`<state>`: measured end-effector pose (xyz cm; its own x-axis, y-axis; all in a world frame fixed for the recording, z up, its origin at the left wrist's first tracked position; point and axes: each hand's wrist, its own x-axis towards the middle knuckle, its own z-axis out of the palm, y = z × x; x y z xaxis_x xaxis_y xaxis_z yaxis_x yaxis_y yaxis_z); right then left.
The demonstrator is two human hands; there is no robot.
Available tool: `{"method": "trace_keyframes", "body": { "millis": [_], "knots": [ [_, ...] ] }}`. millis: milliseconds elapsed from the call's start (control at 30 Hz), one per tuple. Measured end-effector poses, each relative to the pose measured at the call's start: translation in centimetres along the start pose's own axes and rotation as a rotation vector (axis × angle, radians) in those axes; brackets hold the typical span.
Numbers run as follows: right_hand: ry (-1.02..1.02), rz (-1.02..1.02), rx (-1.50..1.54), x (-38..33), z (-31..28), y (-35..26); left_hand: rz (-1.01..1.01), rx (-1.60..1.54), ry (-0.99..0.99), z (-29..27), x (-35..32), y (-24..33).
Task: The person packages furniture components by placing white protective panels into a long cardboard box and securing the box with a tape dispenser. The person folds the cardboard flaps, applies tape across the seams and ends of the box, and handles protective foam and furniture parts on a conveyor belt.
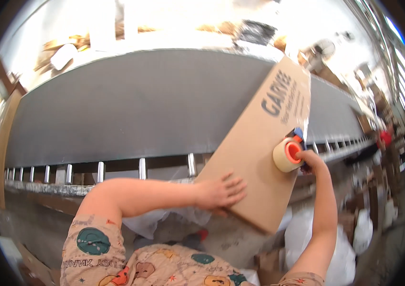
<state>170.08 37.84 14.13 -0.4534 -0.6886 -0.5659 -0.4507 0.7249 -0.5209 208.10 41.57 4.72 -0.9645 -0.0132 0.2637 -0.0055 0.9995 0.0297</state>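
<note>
A long brown cardboard box [255,148] with dark print lies aslant over the conveyor's near edge, its close corner jutting toward me. My left hand [221,191] rests on the box's near left part, fingers spread and holding nothing. A tape dispenser [286,156] with a thick roll of pale tape and an orange hub is in the grip of my right hand [311,161]. It is at the box's right edge; whether its blade end touches the cardboard I cannot tell. My right fingers are partly hidden behind the dispenser.
Beyond the box stretches a wide grey conveyor belt [131,100], with metal rollers [142,168] along its near side. An upright cardboard piece [4,148] stands at the left end. White plastic bags [326,243] lie low at the right. A person in red [385,137] is far right.
</note>
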Motion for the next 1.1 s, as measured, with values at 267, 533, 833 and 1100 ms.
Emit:
{"method": "trace_keyframes", "body": {
  "millis": [267, 533, 833, 1100],
  "knots": [
    [0.077, 0.066, 1.018, -22.3, 11.0, 14.8, -0.026, -0.031, 0.108, -0.4, -1.6, -2.6],
    [0.359, -0.324, 0.718, -31.0, 19.2, 4.8, -0.093, -0.111, 0.13, -1.0, -3.3, 0.4],
    [0.544, -0.221, -0.444, -28.4, 24.0, -1.7, -0.182, -0.156, 0.12, -1.5, -4.7, -0.1],
    [0.544, 0.006, -0.446, -27.4, 35.9, 8.4, 0.082, -0.139, 0.094, -2.7, -2.8, 1.3]
  ]
}}
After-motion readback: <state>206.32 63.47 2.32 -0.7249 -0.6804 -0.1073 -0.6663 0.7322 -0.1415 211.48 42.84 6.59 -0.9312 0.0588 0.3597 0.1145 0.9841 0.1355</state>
